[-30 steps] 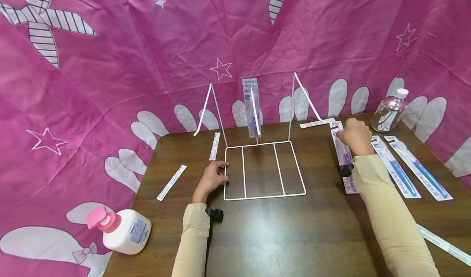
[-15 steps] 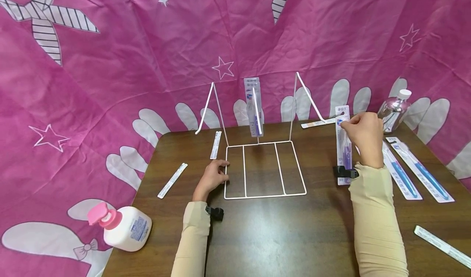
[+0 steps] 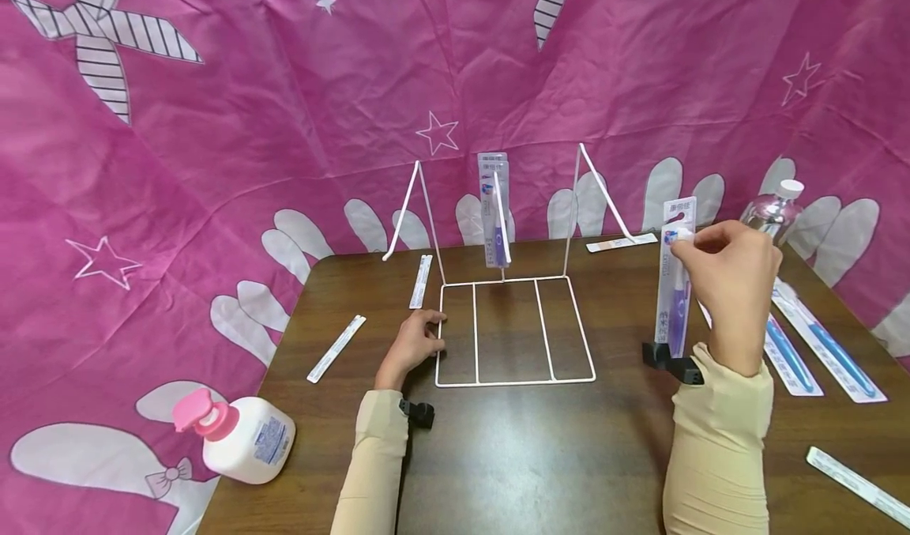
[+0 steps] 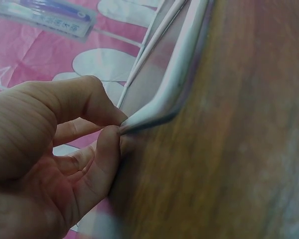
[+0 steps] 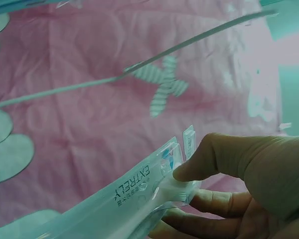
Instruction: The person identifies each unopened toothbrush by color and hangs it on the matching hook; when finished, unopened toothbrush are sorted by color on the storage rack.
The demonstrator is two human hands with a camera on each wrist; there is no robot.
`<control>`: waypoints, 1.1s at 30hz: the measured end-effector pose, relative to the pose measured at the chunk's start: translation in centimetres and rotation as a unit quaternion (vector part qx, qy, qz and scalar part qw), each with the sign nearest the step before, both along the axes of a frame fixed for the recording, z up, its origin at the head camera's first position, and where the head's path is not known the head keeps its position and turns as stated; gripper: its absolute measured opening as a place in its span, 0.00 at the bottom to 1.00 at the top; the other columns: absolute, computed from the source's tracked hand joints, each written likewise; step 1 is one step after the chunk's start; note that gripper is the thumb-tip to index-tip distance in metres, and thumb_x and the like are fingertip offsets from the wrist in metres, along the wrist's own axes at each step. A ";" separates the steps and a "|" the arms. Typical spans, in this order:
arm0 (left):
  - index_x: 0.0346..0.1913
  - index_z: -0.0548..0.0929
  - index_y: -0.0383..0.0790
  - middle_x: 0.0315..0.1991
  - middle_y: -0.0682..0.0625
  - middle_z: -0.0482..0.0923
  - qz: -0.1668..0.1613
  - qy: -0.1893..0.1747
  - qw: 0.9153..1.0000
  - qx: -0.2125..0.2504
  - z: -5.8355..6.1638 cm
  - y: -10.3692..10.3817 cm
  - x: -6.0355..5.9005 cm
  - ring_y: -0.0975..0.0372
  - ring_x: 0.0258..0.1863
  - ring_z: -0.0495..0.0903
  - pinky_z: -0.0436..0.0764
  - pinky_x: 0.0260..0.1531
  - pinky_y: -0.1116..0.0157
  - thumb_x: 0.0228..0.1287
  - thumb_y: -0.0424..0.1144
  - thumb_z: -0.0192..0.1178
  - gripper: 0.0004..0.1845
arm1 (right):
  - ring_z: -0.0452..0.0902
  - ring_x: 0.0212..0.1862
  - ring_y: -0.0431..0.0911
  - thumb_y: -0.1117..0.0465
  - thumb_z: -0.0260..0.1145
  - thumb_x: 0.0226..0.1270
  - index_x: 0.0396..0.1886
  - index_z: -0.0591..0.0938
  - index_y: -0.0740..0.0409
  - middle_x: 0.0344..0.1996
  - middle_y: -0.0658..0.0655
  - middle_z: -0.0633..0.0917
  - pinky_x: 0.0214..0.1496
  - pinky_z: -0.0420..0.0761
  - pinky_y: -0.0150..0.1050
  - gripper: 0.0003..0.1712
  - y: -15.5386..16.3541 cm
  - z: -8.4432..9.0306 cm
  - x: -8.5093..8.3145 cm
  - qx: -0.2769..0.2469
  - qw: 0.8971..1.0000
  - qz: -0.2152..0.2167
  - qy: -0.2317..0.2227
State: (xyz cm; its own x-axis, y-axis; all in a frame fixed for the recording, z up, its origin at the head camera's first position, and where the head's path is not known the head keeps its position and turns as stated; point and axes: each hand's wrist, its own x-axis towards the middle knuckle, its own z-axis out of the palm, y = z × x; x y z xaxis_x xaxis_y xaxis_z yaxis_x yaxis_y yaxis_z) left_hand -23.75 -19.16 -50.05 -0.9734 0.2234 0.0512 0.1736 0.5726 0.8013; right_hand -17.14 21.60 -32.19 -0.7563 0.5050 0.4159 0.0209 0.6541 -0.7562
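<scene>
Right hand lifts a packaged toothbrush upright; left hand steadies the wire rack.

Head view: right hand (image 3: 732, 282) pinches toothbrush pack (image 3: 675, 282) at right of frame, off the table (image 3: 512, 456); left hand (image 3: 415, 345) grips wire rack (image 3: 512, 329), one pack already hanging centre. Next likely needs the hang-hole lined up with a hook. Left wrist view: fingers (image 4: 94, 149) pinch the rack corner. Right wrist view: fingers (image 5: 224, 154) clamp the pack's top. Bottle contents unclear.

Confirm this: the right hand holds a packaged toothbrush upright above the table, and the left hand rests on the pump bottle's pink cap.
Not quite. The right hand does hold the packaged toothbrush upright, but the left hand is not on the pump bottle. It grips the front left corner of the white wire rack, as the head view and left wrist view show.
</scene>
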 end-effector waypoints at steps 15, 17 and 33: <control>0.55 0.82 0.26 0.40 0.40 0.77 0.007 -0.005 1.000 -0.003 0.1 0.0 -0.2 0.64 0.20 0.75 0.80 0.21 0.66 0.49 0.18 0.67 0.25 | 0.70 0.28 0.23 0.58 0.71 0.59 0.39 0.88 0.66 0.22 0.31 0.77 0.48 0.65 0.35 0.15 -3.1 1.8 4.1 -0.038 0.996 -0.016 0.082; 0.55 0.82 0.26 0.43 0.40 0.76 0.010 -0.002 1.000 -0.003 0.1 -0.1 0.1 0.64 0.21 0.75 0.79 0.22 0.66 0.49 0.19 0.67 0.25 | 0.70 0.27 0.22 0.58 0.71 0.59 0.38 0.88 0.65 0.23 0.28 0.76 0.42 0.66 0.30 0.14 -3.3 1.6 4.7 -0.035 0.995 -0.017 0.091; 0.54 0.82 0.25 0.42 0.40 0.77 0.002 0.004 1.000 -0.004 -0.2 -0.2 0.1 0.64 0.20 0.74 0.78 0.21 0.68 0.47 0.18 0.66 0.26 | 0.83 0.31 0.35 0.76 0.75 0.49 0.40 0.87 0.71 0.34 0.47 0.87 0.39 0.80 0.22 0.15 -5.3 2.2 7.4 -0.088 0.974 0.062 0.197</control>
State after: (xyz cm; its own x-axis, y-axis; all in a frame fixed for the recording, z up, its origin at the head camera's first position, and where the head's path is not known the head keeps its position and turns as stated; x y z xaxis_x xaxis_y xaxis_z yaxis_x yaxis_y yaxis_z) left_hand -23.62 -19.39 -50.22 -0.9738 0.2204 0.0564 0.1773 0.5798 0.7952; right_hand -9.73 16.28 -29.96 -0.6152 0.5090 0.6020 -0.3649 0.4930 -0.7898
